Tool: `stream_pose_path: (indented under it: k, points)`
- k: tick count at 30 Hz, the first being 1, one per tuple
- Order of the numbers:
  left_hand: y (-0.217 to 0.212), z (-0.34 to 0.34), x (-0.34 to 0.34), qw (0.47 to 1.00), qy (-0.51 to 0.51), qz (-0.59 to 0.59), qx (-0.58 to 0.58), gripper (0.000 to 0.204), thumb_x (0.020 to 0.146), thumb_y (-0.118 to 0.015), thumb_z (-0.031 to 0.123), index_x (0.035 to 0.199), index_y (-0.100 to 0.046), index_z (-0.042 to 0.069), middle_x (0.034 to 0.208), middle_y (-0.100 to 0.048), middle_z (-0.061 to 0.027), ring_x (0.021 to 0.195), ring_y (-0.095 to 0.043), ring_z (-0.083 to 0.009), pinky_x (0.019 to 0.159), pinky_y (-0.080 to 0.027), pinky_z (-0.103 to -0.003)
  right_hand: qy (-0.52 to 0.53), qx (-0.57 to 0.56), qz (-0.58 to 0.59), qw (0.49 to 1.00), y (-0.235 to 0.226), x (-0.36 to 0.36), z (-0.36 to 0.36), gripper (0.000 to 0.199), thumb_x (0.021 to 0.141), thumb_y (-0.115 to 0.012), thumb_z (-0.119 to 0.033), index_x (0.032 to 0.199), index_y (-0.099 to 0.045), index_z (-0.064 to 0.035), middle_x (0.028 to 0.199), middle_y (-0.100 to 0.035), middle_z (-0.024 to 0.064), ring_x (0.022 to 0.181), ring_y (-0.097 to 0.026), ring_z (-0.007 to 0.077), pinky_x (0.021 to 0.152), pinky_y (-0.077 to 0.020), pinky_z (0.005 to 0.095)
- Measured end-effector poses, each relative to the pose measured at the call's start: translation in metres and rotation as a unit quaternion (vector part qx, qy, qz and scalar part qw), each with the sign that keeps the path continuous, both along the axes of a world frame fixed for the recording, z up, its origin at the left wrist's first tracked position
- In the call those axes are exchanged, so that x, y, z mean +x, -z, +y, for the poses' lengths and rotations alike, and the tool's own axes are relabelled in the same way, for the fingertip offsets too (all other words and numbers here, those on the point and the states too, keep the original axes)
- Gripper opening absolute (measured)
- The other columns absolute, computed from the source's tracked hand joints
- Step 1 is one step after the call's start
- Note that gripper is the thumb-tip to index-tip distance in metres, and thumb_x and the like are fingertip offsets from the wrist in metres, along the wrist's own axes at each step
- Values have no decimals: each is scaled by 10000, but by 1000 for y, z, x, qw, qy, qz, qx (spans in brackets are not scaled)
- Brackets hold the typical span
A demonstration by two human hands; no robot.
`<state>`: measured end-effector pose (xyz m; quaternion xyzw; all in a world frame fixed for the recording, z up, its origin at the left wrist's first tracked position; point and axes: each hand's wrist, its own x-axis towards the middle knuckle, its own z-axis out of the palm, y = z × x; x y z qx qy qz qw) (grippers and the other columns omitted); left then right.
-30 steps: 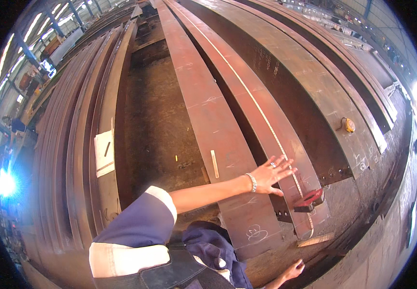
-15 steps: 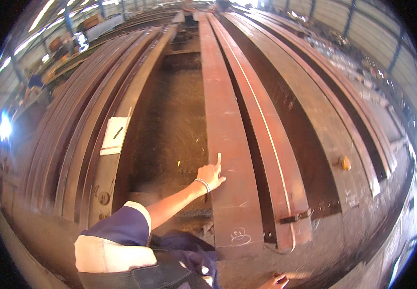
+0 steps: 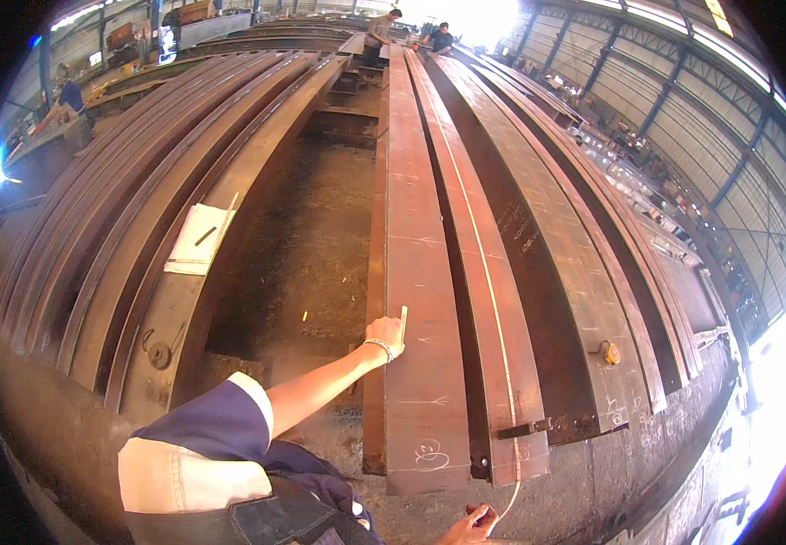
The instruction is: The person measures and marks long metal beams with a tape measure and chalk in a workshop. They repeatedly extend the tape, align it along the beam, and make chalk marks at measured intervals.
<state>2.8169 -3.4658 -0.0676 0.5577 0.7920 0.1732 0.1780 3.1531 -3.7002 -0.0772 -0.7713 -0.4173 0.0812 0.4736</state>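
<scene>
My left hand [image 3: 384,337] is closed around a pale chalk stick [image 3: 403,324], which points up from the fingers. It rests at the left edge of a long reddish steel beam [image 3: 422,272] bearing white marks. At the lower edge, my right hand [image 3: 471,527] pinches the loose end of a measuring tape [image 3: 488,272]. The tape stretches along the neighbouring reddish beam [image 3: 522,381], passes under a dark clamp [image 3: 526,427] near its end, then bends down to my fingers.
More long steel beams [image 3: 152,182] lie to both sides. White paper [image 3: 195,238] with a dark stick sits on a left beam, near a round metal piece [image 3: 159,354]. A yellow tape case [image 3: 610,352] lies on a right beam. Two people [image 3: 377,34] are at the far end.
My view has tilted up and shifted right. My left hand has drawn back slightly toward the beam's left edge with the chalk. The tape's end now reaches my right hand.
</scene>
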Motion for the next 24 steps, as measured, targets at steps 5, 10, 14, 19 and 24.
stream_pose_path:
  k: [5, 10, 14, 19, 24]
  points:
    - [3, 14, 0, 999, 20, -22, -15, 270, 710, -719, 236, 847, -687, 6, 874, -684, -220, 858, -677, -367, 760, -553, -442, 40, 19, 45, 998, -10, -33, -12, 249, 957, -549, -164, 918, -619, 72, 828, -655, 171, 740, -628, 262, 685, -518, 369]
    - [14, 26, -21, 996, 39, -60, -46, 236, 680, -727, 235, 813, -723, 39, 849, -696, -201, 818, -687, -349, 728, -564, -421, 37, 42, 45, 997, 15, -60, -17, 197, 954, -535, -165, 909, -592, 18, 719, -599, 96, 639, -563, 190, 619, -460, 331]
    - [20, 31, -23, 994, 83, -59, -34, 220, 681, -764, 266, 801, -729, 85, 849, -706, -153, 817, -687, -320, 736, -554, -417, 21, 78, 55, 995, -3, -106, -9, 167, 951, -543, -132, 892, -585, 19, 692, -592, 90, 632, -571, 172, 587, -438, 319]
    - [11, 12, -41, 983, 123, -121, 59, 246, 736, -757, 309, 857, -668, 115, 847, -707, -90, 823, -677, -283, 722, -527, -408, -46, 96, 51, 993, -46, -152, 38, 156, 946, -550, -120, 897, -597, 20, 722, -616, 85, 654, -590, 163, 618, -464, 308]
    - [19, -20, -81, 972, 107, -191, 81, 257, 775, -714, 328, 870, -629, 105, 831, -693, -89, 806, -670, -277, 698, -519, -403, -130, 91, -55, 986, -66, -168, 130, 153, 925, -578, -126, 950, -638, 13, 765, -653, 119, 683, -639, 190, 659, -497, 319]
